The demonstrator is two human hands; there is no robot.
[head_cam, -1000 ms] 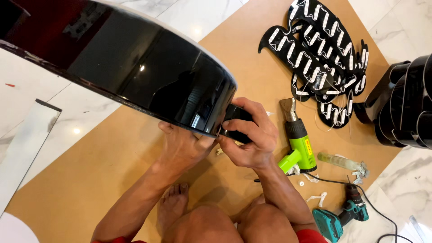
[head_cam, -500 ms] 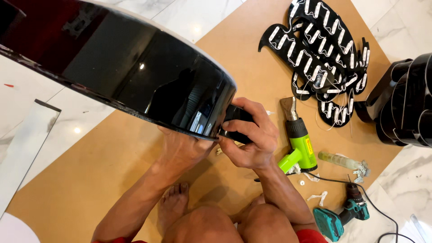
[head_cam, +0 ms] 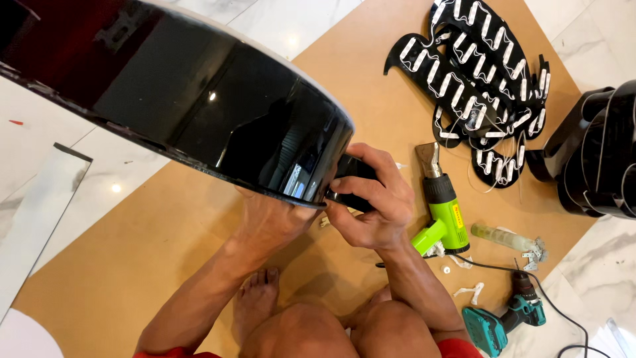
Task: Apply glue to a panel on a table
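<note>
- Glossy black curved band of bent sheet material, wide and mirror-like, stands on edge over the brown board; its long axis sweeps from the upper left of the view down to a rounded end just above the person's knees.
- Right hand sits at that rounded end, fingers curled shut around a small black end piece where the band finishes, thumb pressing at the lower rim.
- Left hand lies under the band's lower edge, touching it from below; its fingers are hidden by the band, so its grip cannot be told.
- Both hands meet at the same end, the band stretching away up and to the left of them.
- Green and black heat gun lies just beside the right hand; a teal cordless drill is nearer the right knee.
- Black letter shapes lined with white strips lie well apart, at the board's far end.
</note>
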